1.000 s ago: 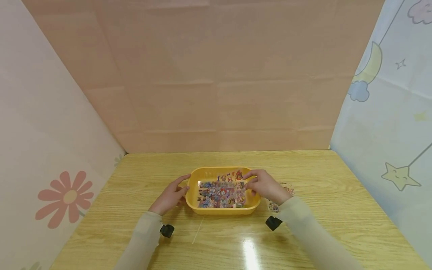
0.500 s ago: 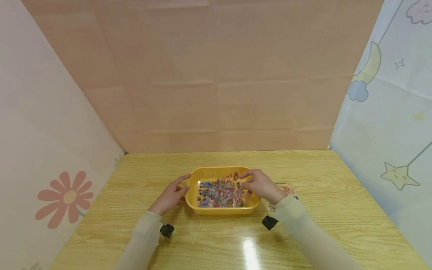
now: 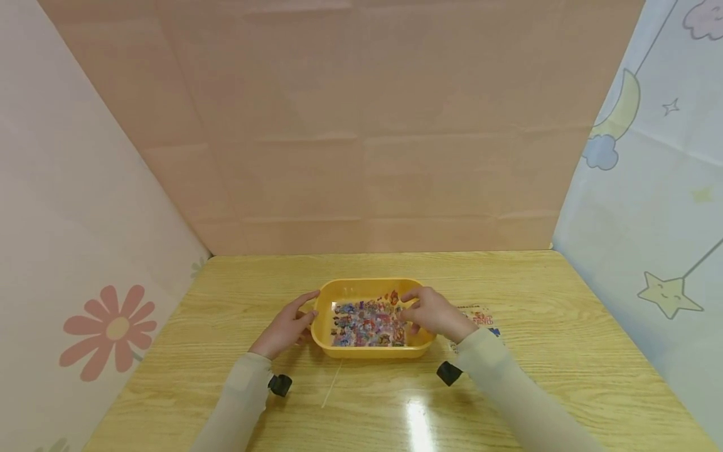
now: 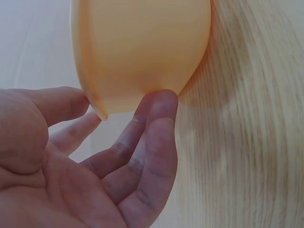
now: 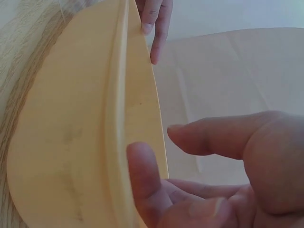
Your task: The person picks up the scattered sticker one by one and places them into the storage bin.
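A yellow plastic tray (image 3: 373,353) stands on the table in the head view. Inside it lie clear sheets printed with small colourful cartoon figures (image 3: 367,326), which look like sticker sheets. My left hand (image 3: 287,328) grips the tray's left end; in the left wrist view the thumb is at the rim and curled fingers press the outer wall (image 4: 142,52). Over the tray's right end reaches my right hand (image 3: 437,314), its fingertips near a red figure at the back. The right wrist view shows that thumb and fingers (image 5: 144,166) apart, with nothing visible between them.
More clear printed sheets (image 3: 480,317) lie on the wooden table (image 3: 542,376) to the right, partly under the right forearm. A thin pale strip (image 3: 332,384) is in front of the tray. A pinkish backdrop (image 3: 361,157) and patterned side walls enclose the table.
A printed sheet by my right fingers has slid lower and flatter into the tray. The right hand has shifted slightly left. My left hand and the tray have stayed in place.
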The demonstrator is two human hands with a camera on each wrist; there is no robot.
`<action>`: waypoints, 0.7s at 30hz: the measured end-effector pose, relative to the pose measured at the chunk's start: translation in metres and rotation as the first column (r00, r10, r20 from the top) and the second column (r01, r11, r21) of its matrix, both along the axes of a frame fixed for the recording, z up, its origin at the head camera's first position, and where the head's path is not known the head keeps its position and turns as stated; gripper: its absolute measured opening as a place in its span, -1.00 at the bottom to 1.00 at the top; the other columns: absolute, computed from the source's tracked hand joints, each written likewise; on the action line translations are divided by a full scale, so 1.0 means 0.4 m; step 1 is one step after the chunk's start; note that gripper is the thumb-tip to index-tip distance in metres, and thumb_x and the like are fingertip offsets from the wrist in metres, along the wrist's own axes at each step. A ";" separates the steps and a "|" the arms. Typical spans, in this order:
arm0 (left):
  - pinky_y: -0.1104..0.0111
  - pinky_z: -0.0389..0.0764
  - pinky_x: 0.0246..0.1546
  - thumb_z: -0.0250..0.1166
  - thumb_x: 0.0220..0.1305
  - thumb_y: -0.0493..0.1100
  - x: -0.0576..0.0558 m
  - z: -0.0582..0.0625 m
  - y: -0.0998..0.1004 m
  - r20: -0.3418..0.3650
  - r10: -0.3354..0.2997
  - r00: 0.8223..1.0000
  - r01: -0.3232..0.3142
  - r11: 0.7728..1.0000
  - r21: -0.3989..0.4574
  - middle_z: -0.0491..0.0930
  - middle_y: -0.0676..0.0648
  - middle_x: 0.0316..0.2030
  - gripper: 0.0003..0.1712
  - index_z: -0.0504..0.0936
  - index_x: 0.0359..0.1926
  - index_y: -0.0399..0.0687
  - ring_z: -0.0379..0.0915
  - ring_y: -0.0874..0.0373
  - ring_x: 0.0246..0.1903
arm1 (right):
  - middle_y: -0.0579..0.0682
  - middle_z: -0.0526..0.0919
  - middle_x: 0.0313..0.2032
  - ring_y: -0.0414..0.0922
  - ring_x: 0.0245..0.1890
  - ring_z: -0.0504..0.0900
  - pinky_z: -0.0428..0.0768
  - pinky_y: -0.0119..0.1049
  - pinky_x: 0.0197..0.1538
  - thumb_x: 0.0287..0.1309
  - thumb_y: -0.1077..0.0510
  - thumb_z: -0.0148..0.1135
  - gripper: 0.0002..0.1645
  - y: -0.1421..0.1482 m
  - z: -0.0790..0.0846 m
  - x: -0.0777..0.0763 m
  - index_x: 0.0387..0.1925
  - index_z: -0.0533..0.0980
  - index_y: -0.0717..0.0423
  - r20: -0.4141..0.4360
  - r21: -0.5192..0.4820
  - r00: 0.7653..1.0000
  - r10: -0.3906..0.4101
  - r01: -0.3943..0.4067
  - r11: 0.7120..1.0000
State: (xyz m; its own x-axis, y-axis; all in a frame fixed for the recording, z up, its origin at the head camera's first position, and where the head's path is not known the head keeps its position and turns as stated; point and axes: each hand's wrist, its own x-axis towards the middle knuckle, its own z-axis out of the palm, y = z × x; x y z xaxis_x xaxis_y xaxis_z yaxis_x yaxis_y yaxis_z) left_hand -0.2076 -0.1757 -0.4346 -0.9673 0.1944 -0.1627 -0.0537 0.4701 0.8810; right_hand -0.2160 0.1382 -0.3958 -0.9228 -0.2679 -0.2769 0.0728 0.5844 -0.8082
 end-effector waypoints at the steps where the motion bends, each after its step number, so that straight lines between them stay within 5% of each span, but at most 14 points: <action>1: 0.17 0.57 -0.41 0.07 0.40 -0.07 0.000 0.000 0.000 -0.002 -0.002 1.000 0.002 1.000 0.000 0.56 -0.15 -0.26 -0.42 0.19 0.39 0.29 0.58 -0.05 -0.37 | 0.09 0.69 -0.25 0.01 -0.56 0.62 0.23 -0.34 -0.71 0.18 0.12 0.21 -0.43 -0.001 0.001 0.001 0.21 0.37 0.18 0.002 0.010 1.000 0.004 -0.004 1.000; 16: 0.17 0.56 -0.42 0.07 0.40 -0.09 0.000 -0.002 0.000 0.000 0.008 1.000 -0.008 1.000 -0.004 0.57 -0.15 -0.30 -0.43 0.20 0.38 0.28 0.56 -0.07 -0.39 | 0.15 0.67 -0.16 -0.01 -0.55 0.63 0.24 -0.38 -0.76 0.20 0.07 0.21 -0.42 -0.001 -0.003 0.004 0.20 0.38 0.23 -0.017 0.028 1.000 0.015 -0.015 1.000; 21: 0.18 0.56 -0.42 0.07 0.40 -0.09 -0.002 -0.002 0.000 -0.002 0.006 1.000 -0.006 1.000 -0.007 0.57 -0.15 -0.29 -0.43 0.20 0.38 0.28 0.57 -0.06 -0.39 | 0.08 0.66 -0.18 -0.03 -0.54 0.61 0.39 -0.28 -0.66 0.18 0.05 0.23 -0.46 0.007 -0.006 0.004 0.18 0.41 0.12 -0.051 0.035 0.999 -0.011 0.013 0.999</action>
State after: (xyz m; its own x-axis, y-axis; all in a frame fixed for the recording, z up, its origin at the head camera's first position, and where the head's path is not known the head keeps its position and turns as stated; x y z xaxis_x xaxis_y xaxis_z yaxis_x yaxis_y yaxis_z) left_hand -0.2082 -0.1756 -0.4353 -0.9688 0.1872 -0.1624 -0.0551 0.4763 0.8775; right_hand -0.2143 0.1411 -0.3982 -0.9390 -0.2477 -0.2386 0.0392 0.6122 -0.7897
